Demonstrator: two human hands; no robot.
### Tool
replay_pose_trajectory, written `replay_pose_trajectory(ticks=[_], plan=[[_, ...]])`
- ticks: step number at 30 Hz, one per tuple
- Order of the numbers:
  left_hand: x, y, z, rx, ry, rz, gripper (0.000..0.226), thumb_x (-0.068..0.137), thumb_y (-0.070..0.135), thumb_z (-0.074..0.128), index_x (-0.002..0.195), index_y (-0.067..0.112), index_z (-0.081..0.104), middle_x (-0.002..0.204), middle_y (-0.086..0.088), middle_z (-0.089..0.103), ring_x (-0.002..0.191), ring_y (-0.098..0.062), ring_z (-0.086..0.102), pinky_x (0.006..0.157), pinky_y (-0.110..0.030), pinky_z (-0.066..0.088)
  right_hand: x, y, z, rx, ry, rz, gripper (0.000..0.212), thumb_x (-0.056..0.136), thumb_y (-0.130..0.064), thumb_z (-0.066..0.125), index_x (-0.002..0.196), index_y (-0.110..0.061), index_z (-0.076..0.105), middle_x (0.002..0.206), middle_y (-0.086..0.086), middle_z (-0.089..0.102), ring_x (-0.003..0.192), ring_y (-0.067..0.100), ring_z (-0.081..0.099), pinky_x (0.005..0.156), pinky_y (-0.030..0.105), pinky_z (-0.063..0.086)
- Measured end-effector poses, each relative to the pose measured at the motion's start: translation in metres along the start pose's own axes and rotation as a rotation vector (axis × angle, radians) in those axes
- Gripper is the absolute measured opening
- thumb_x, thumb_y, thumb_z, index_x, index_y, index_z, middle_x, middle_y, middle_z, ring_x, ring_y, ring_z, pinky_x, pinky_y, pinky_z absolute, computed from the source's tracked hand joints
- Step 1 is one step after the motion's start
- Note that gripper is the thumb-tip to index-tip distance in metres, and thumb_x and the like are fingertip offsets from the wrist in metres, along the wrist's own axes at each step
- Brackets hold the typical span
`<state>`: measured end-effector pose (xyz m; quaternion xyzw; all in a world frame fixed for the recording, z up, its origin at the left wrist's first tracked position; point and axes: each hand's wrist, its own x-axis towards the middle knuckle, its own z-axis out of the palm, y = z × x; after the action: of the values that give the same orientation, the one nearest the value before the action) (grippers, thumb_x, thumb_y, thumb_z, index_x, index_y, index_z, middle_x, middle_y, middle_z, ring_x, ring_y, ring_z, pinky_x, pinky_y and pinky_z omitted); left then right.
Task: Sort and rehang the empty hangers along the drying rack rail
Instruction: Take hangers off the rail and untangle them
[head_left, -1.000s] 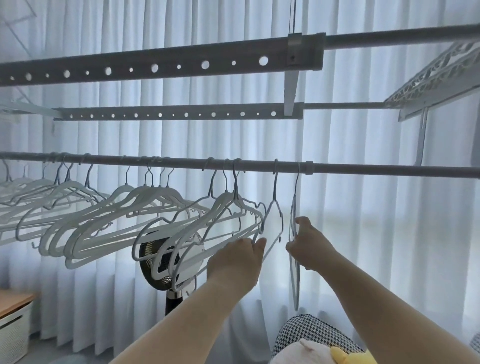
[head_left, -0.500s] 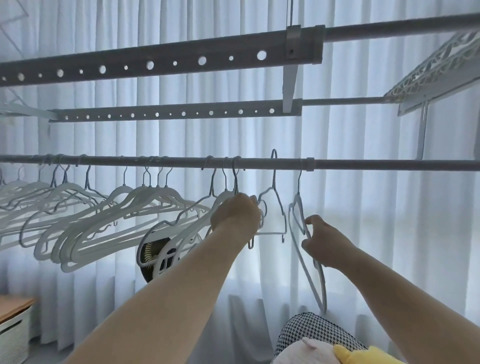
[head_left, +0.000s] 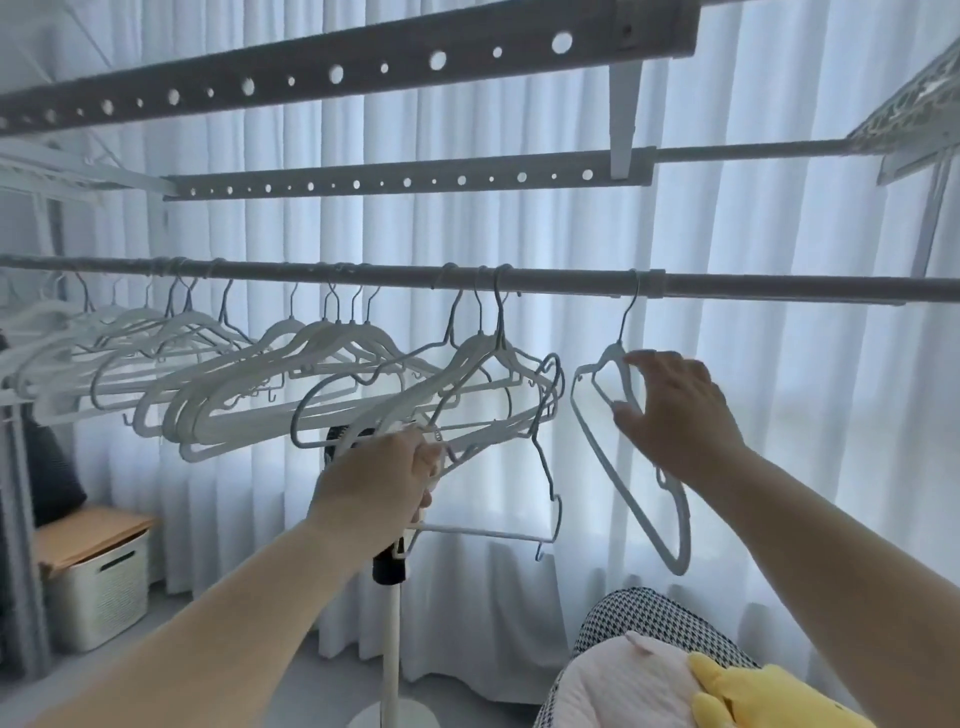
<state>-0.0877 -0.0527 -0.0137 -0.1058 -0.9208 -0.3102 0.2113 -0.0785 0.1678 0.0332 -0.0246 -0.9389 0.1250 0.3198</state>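
A person's left hand (head_left: 374, 483) grips a wire hanger (head_left: 483, 532) in curled fingers, holding it tilted below the rail (head_left: 779, 288) with its hook off the bar. The right hand (head_left: 675, 410), fingers spread and grasping nothing, touches a white hanger (head_left: 614, 356) hooked on the rail just right of the bunched hangers (head_left: 322, 338), before a sheer curtain (head_left: 779, 467).

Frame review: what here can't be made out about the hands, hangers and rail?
Head view only.
- Left hand: its back hides the grip on the wire hanger.
- Right hand: motion blur; contact with the lone hanger unclear.
- Rail: both ends cut by frame edges.
- Far-left hangers: overlapping, uncountable.
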Motion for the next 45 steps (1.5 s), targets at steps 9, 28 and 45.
replay_pose_trajectory(ticks=[9,28,45], plan=[[-0.069,-0.053,-0.078,-0.074,-0.106,0.032,0.034,0.095,0.027,0.042,0.063,0.023,0.053,0.043,0.015,0.062,0.039,0.003,0.056,0.051,-0.019,0.045,-0.020,-0.055,-0.004,0.162,-0.202,-0.204,0.052,0.092,-0.019,0.052,0.141,-0.019,0.036,0.149,0.001,0.034,0.133,0.020,0.038,0.106,0.024,0.026],[-0.158,-0.107,-0.123,-0.210,-0.062,0.088,0.016,0.091,0.020,0.051,0.106,0.023,0.056,0.101,0.004,0.055,0.096,-0.014,0.052,0.068,-0.014,0.042,-0.127,-0.159,-0.045,0.800,-0.328,0.014,0.019,0.089,-0.003,0.056,0.075,-0.016,0.062,0.031,-0.003,0.053,0.026,0.004,0.050,0.028,0.010,0.032],[-0.192,-0.034,-0.048,-0.586,-0.649,0.004,0.038,0.095,0.012,0.040,0.133,0.009,0.038,0.049,0.006,0.055,0.021,-0.002,0.039,0.029,-0.014,0.036,-0.141,-0.163,-0.043,1.113,-0.184,0.399,0.018,0.091,-0.010,0.054,0.073,-0.011,0.053,0.033,-0.006,0.056,0.032,0.005,0.058,0.035,0.011,0.044]])
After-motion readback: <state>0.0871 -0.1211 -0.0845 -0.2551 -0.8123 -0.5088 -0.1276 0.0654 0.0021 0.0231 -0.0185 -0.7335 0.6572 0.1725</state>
